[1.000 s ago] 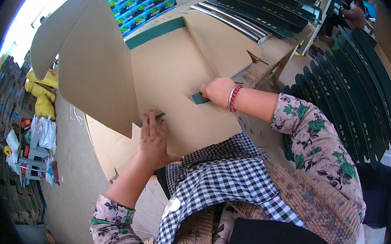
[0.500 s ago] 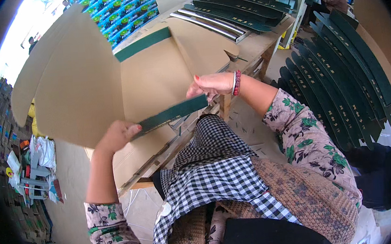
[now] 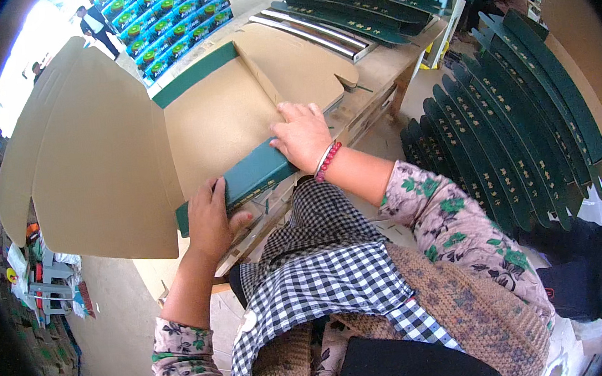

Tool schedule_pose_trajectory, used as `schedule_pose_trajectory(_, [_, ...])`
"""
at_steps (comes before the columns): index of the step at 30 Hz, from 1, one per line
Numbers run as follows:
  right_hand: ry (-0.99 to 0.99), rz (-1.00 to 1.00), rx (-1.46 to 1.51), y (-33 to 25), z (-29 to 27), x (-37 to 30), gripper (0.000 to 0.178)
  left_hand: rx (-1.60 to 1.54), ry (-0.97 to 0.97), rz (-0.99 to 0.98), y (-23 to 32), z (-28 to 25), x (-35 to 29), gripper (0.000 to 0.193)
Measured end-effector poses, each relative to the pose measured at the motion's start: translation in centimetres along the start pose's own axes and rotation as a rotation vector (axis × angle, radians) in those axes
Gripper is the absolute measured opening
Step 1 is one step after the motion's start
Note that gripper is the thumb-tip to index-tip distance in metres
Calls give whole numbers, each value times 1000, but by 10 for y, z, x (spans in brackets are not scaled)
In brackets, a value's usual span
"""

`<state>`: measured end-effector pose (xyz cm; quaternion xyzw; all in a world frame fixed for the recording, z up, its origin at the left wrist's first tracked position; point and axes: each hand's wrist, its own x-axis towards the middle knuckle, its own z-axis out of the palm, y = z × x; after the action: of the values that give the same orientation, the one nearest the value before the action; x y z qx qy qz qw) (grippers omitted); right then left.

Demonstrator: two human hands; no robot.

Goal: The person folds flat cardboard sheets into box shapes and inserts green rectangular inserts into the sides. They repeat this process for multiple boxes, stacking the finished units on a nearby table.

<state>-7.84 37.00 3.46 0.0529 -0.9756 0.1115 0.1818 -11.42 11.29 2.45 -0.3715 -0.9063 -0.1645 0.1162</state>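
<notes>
A cardboard box (image 3: 213, 124), brown inside and dark green outside, lies part-folded on the wooden workbench in front of me. Its large lid flap (image 3: 105, 155) stands up at the left. Along the near side, the green front wall (image 3: 255, 172) is doubled over. My left hand (image 3: 211, 221) grips this wall's left end, fingers over the top and thumb on the outer side. At the right end, my right hand (image 3: 302, 136) is wrapped over the near corner, its fingertips on the inside; its thumb presses the green wall.
Green flat box blanks lie stacked on the workbench (image 3: 393, 58) beyond the box, beside metal strips (image 3: 316, 33). More green blanks (image 3: 496, 128) stand fanned at the right. Blue printed cartons (image 3: 165, 28) are piled behind. A person (image 3: 96, 28) stands at the far left; another sits far right.
The front wall has been folded over inward, showing a broad green top. My right hand has come down onto its corner, and my left fingers now reach over it. The box has shifted slightly left.
</notes>
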Motion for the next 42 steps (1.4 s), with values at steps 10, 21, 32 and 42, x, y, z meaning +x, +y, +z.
schedule_pose_trajectory(10, [-792,-532,87,-1,29,21,14,-121,-721,-67,-24,-8,17,15])
schedule_pose_trajectory(21, [-493,-702,704,-103,-59,12,37,423,63,-384,-167,-86,-57,68])
schedule_pose_trajectory(32, [-297,758,1361,128,15,-19,57,-584,-121,-799,-151,-32,-71,30])
schedule_pose_trajectory(42, [-124,478,1596,83,-38,-117,99,-1506,100,-1131,-126,-49,-91,32])
